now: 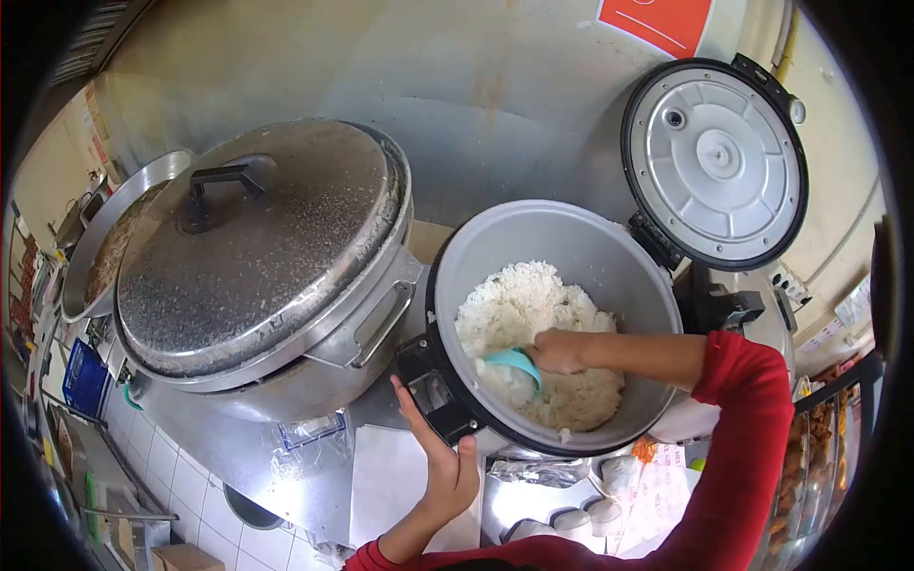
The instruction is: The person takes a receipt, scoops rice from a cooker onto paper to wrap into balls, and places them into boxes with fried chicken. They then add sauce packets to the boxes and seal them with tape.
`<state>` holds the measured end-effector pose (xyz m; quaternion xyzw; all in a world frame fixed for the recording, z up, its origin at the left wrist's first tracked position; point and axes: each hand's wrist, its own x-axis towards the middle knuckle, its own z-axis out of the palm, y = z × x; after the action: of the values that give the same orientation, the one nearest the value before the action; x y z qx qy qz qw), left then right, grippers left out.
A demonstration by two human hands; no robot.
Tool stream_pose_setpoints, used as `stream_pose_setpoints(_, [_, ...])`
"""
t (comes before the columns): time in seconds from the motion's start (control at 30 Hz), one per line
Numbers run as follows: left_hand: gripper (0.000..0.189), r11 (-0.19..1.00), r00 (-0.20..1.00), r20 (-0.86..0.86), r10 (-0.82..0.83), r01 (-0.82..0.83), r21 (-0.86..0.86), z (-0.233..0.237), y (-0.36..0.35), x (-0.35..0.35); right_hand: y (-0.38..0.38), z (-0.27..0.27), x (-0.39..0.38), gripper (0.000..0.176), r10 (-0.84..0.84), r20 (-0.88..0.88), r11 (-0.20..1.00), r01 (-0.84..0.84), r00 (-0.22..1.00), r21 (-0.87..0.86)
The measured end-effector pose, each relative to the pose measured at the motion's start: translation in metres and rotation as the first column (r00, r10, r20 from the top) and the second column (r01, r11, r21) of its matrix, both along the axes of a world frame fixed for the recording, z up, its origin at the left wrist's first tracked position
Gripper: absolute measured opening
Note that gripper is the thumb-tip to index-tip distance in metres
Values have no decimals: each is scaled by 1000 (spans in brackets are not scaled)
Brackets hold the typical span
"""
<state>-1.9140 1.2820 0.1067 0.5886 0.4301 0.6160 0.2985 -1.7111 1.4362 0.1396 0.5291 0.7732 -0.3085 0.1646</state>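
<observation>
A large rice cooker (562, 214) stands with its round lid (719, 157) raised on the hinge. White cooked rice (533, 295) fills the lower part of its grey pot. Inside, my right hand (560, 351) is closed on a teal plastic scoop (514, 360), whose bowl is sunk partly in the rice; its handle is hidden by the hand. My left hand (446, 476) grips the cooker's black front handle (440, 388), index finger stretched along one side and thumb on the other. Its remaining fingers are mostly hidden.
Left of the cooker is a big lidded metal pot (257, 257), with a wide pan (162, 171) of food behind it. Wrapped white bundles (571, 521) and a white sheet (390, 485) lie on the metal counter (228, 457). A glass food case (809, 466) stands at right.
</observation>
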Motion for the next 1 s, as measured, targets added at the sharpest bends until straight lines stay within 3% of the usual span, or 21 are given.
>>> stream_pose_setpoints(0.03, [80,1000,1000,-24,15,-15,-8,2,0,0,-10,1,6,53,-7,30,1000,6,1000,15])
stream_pose_setpoints(0.13, [80,999,999,-18,38,-38,-14,1,-3,4,-45,76,-13,53,82,135,995,-88,988,41])
stream_pose_setpoints(0.23, [80,1000,999,20,29,-29,2,2,0,6,-49,95,11,48,90,145,996,-89,985,-10])
stream_pose_setpoints(0.3, [80,999,999,25,33,-33,3,2,1,5,-56,103,19,49,57,160,998,-54,985,-25])
stream_pose_setpoints(0.43, [77,997,995,-59,78,-78,12,4,-4,7,-57,70,22,58,40,115,999,-42,993,13])
stream_pose_setpoints(0.53, [77,995,992,-69,101,-101,15,5,-3,7,-75,83,23,56,-128,59,991,126,990,37])
stream_pose_setpoints(0.63, [79,992,986,-110,128,-128,4,3,-5,5,-68,105,37,46,-201,95,970,212,975,-121])
stream_pose_setpoints(0.7, [78,990,966,-215,141,-142,12,1,-9,-4,-57,113,60,35,-451,77,829,449,889,-333])
stream_pose_setpoints(0.73, [78,990,953,-267,141,-143,11,-3,-15,-10,-55,119,72,31,-534,43,645,439,845,-626])
stream_pose_setpoints(0.87, [66,997,914,-405,24,-51,-56,-38,-73,-56,-108,131,85,34,-783,-202,528,459,588,-715])
stream_pose_setpoints(0.93, [55,979,816,-578,-14,-107,-176,-91,-116,-80,-154,138,62,41,-893,-253,413,456,371,-789])
stream_pose_setpoints(1.0, [53,890,631,-768,-110,-281,-359,-155,-167,-100,-190,122,47,46,-942,-196,275,290,272,-917])
